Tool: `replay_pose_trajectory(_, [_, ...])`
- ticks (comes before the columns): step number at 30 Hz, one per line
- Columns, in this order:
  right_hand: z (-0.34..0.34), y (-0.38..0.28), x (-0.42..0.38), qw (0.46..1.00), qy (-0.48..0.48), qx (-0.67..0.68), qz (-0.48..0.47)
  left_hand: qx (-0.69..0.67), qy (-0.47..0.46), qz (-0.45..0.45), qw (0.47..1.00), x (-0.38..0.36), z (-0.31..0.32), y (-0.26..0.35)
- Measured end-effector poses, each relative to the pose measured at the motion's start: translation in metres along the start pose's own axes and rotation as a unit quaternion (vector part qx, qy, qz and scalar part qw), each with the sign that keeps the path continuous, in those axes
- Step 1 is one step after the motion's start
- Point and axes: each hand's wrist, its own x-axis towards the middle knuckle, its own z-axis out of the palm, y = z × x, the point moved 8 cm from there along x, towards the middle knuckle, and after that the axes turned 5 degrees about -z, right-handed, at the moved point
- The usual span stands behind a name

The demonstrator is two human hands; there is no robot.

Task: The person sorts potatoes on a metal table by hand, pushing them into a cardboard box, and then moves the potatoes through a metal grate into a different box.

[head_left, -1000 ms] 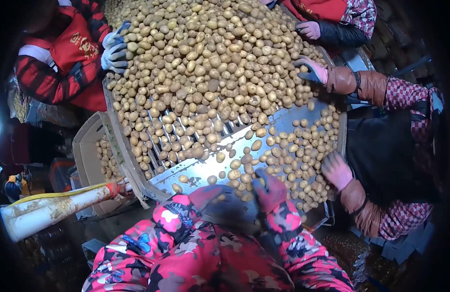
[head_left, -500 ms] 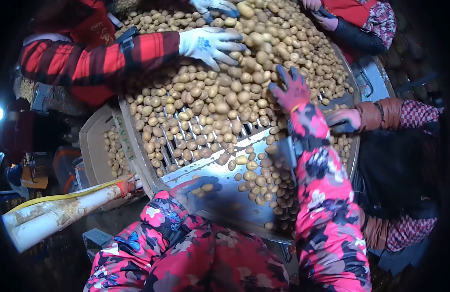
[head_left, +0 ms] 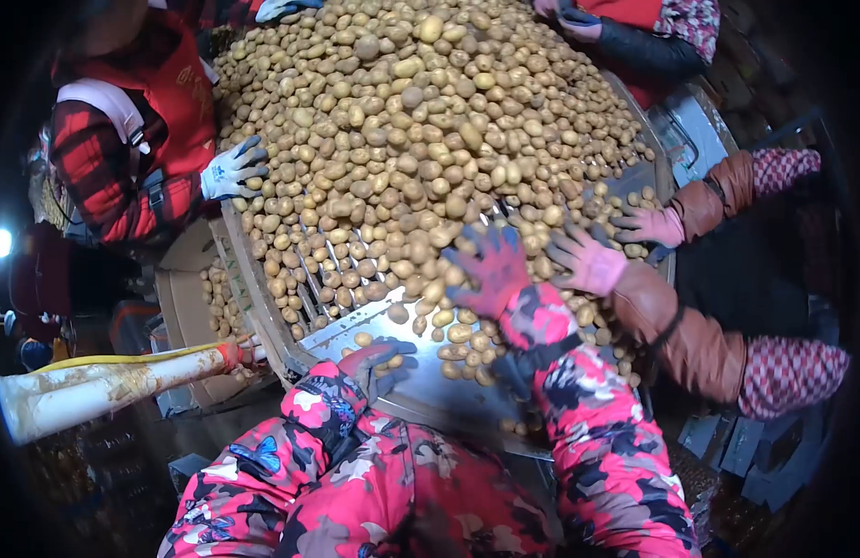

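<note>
A large heap of potatoes point(head_left: 420, 121) covers a slatted sorting table point(head_left: 309, 284) ahead of me. My right hand point(head_left: 493, 272), in a red glove with dark fingers, lies spread over potatoes at the heap's lower edge. Below it, loose potatoes point(head_left: 462, 349) rest on the shiny metal plate point(head_left: 355, 325). My left hand point(head_left: 379, 365), in a greyish glove, reaches over the plate's left part with its fingers stretched out. A few potatoes point(head_left: 363, 339) lie beside it, and its palm is hidden.
On the right, a co-worker's gloved hands point(head_left: 593, 263) touch potatoes. Across to the left, another person's white glove point(head_left: 233, 170) rests by the table's edge. A cardboard box point(head_left: 183, 288) holding potatoes and a white pipe point(head_left: 113, 386) are at the left.
My right hand has come down and left, toward the plate. The white-gloved hand has drawn back to the left edge. The right co-worker's second hand has reached in. My left hand stays nearly in place.
</note>
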Motion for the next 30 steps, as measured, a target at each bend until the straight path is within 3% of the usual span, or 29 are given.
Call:
replay_pose_trajectory(1, [-0.001, -0.020, -0.015, 1.000, -0.021, -0.016, 0.006, 0.004, -0.004, -0.002, 1.000, 0.003, -0.004, -0.005])
replay_pose_trajectory(2, [0.008, -0.035, -0.031, 0.993, -0.113, -0.020, 0.032, 0.008, -0.011, -0.004, 1.000, 0.005, -0.006, -0.009])
replay_pose_trajectory(3, [0.009, -0.046, -0.049, 0.994, -0.108, -0.016, 0.031, 0.034, 0.010, -0.005, 0.999, 0.007, -0.007, -0.011])
replay_pose_trajectory(4, [0.012, -0.055, -0.068, 0.994, -0.103, -0.012, 0.030, 0.151, 0.019, 0.025, 0.988, 0.010, -0.008, -0.011])
replay_pose_trajectory(6, [0.012, -0.067, -0.110, 0.997, -0.044, 0.048, 0.034, 0.367, 0.007, 0.082, 0.926, 0.007, 0.008, -0.010])
replay_pose_trajectory(8, [0.015, -0.072, -0.158, 0.996, -0.029, 0.063, 0.047, 0.553, -0.017, 0.156, 0.818, -0.007, 0.044, -0.002])
replay_pose_trajectory(10, [0.019, -0.066, -0.215, 0.995, -0.060, 0.037, 0.067, 0.601, -0.020, 0.140, 0.787, -0.019, 0.081, -0.001])
replay_pose_trajectory(11, [0.015, -0.064, -0.243, 0.993, -0.066, 0.038, 0.094, 0.619, -0.032, 0.176, 0.765, -0.016, 0.069, -0.008])
replay_pose_trajectory(12, [0.007, -0.064, -0.269, 0.989, -0.072, 0.040, 0.122, 0.280, 0.019, 0.046, 0.959, -0.014, 0.055, -0.023])
replay_pose_trajectory(13, [0.002, -0.061, -0.294, 0.985, -0.077, 0.040, 0.149, 0.380, 0.011, 0.072, 0.922, -0.013, 0.050, -0.021])
replay_pose_trajectory(17, [0.005, -0.030, -0.365, 0.943, 0.004, 0.111, 0.313, 0.467, 0.072, 0.086, 0.877, -0.028, 0.044, -0.020])
replay_pose_trajectory(19, [0.000, -0.016, -0.375, 0.879, 0.063, 0.185, 0.434, 0.392, 0.100, 0.063, 0.912, -0.027, 0.033, -0.025])
replay_pose_trajectory(21, [-0.017, -0.012, -0.331, 0.919, 0.138, 0.118, 0.350, 0.307, 0.131, 0.041, 0.942, -0.025, 0.026, -0.029])
replay_pose_trajectory(22, [-0.023, -0.010, -0.307, 0.941, 0.128, 0.043, 0.309, 0.259, 0.147, 0.028, 0.954, -0.027, 0.022, -0.034])
replay_pose_trajectory(24, [-0.029, -0.018, -0.273, 0.964, 0.104, -0.103, 0.220, 0.304, 0.158, 0.067, 0.937, -0.028, 0.016, -0.033])
replay_pose_trajectory(26, [-0.002, -0.012, -0.297, 0.963, 0.073, -0.058, 0.252, 0.276, 0.179, 0.085, 0.941, -0.030, 0.013, -0.034])
replay_pose_trajectory(30, [0.008, -0.010, -0.389, 0.929, 0.009, -0.020, 0.368, 0.263, 0.133, 0.079, 0.952, -0.034, 0.013, -0.038])
